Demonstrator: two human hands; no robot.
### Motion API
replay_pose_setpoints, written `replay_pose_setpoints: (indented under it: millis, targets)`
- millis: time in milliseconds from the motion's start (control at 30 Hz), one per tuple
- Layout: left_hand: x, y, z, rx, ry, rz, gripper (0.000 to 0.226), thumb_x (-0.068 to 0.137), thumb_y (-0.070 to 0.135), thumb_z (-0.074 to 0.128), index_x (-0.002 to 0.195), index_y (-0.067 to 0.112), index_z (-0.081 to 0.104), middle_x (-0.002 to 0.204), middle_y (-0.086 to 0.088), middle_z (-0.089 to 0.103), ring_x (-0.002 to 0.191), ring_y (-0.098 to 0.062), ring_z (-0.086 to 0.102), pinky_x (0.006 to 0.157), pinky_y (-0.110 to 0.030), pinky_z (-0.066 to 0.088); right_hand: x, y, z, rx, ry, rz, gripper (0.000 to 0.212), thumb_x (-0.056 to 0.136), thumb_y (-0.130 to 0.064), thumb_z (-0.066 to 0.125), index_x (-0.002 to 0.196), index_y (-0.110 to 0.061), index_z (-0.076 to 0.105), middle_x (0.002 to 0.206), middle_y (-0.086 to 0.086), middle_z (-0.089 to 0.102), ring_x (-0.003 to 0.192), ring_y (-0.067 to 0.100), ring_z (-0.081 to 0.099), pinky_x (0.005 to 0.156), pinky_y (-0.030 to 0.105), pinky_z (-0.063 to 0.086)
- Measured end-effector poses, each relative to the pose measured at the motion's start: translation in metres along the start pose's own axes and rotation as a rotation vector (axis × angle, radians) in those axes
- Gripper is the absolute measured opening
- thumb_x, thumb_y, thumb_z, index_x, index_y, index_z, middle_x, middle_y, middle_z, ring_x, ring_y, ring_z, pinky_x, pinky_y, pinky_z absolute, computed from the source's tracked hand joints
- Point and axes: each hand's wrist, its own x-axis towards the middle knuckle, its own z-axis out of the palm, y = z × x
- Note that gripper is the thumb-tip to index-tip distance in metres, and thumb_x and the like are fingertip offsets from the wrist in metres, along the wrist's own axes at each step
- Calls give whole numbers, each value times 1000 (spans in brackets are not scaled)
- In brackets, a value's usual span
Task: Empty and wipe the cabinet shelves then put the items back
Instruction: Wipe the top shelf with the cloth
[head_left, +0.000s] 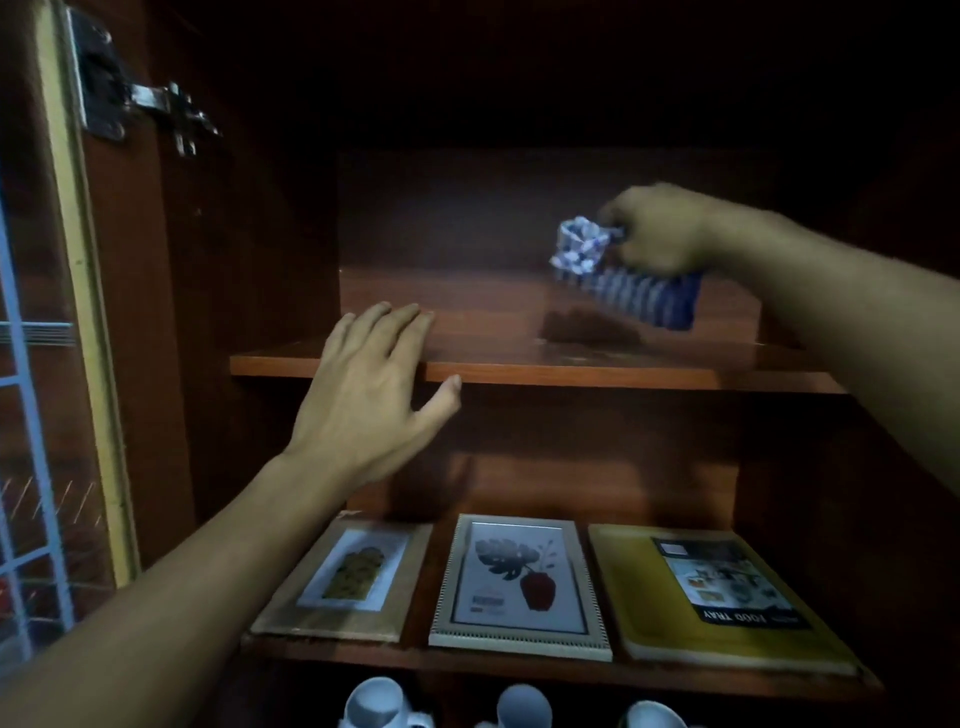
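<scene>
A dark wooden cabinet stands open in front of me. My right hand (660, 234) grips a blue-and-white cloth (623, 275) that hangs just above the right half of the upper shelf (597, 371); the cloth is blurred. My left hand (374, 389) rests flat on the front left edge of that shelf, fingers straight, thumb below the edge. Nothing else stands on the upper shelf.
On the shelf below lie a wood-framed picture (345, 582), a white-framed leaf picture (519, 587) and a yellow food tray pack (717, 592). White cups (374, 704) show on the lowest shelf. The open cabinet door (78, 260) with a metal hinge (166, 104) stands at the left.
</scene>
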Motion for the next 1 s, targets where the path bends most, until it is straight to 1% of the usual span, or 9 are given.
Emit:
replay_pose_setpoints:
  millis: [133,233,333,433,500,667,733,867,1000]
  targets:
    - [2,4,3,-13,-8,-5,75,89,59,29,143,10,45,148,-9,45,142,-27,31,118,-44,16,-10,24,20,-210,-183,229,32,90,-25,58,116,-7,63,121,21,61,105,36,62,79,34,48]
    - [1,3,5,-8,-18,-8,75,89,59,28,142,9,46,147,-10,46,141,-27,32,118,-45,18,-19,29,36,-237,-318,241,37,92,-26,57,126,-12,62,128,16,61,111,32,61,82,31,47]
    - [2,2,7,0,-31,-7,75,90,59,27,142,8,45,147,-10,45,141,-28,33,118,-46,19,-23,15,43,-254,-361,171,34,92,-21,55,123,-10,63,126,17,62,111,32,61,79,28,44]
    - [4,6,9,-6,-31,-5,75,90,59,27,142,8,46,147,-10,46,141,-28,34,117,-46,19,-23,-7,37,-190,-300,19,16,91,-19,55,97,-9,65,110,18,68,94,32,63,68,27,42]
    - [6,8,11,-11,-25,-7,75,89,59,27,141,8,48,146,-11,47,140,-29,35,116,-47,20,-27,-21,25,-30,-266,-64,11,91,-14,57,84,-10,64,96,16,71,75,26,60,58,26,40]
    - [9,13,14,-18,-19,-16,75,88,60,27,139,9,50,145,-9,49,138,-28,37,114,-48,22,-45,-37,-11,768,-438,-73,14,92,-8,64,104,-7,71,88,13,74,67,16,69,59,26,55]
    - [9,13,14,-21,-20,-18,75,88,60,27,140,10,49,146,-9,48,139,-28,36,114,-48,21,-40,-27,-23,684,-309,-41,10,91,-10,65,99,-10,72,87,13,75,72,21,71,65,31,57]
    - [10,13,11,-25,-16,-19,74,89,60,26,142,12,46,148,-9,45,141,-27,31,116,-47,19,-19,11,-31,160,-4,11,6,90,-16,64,89,-11,68,90,12,72,77,25,65,69,31,47]
    - [13,20,9,-26,-31,-5,75,88,62,24,143,15,45,149,-7,43,143,-25,28,117,-45,15,-12,40,-3,-267,-137,187,24,89,-16,58,105,-1,68,109,24,67,99,36,65,71,28,43]
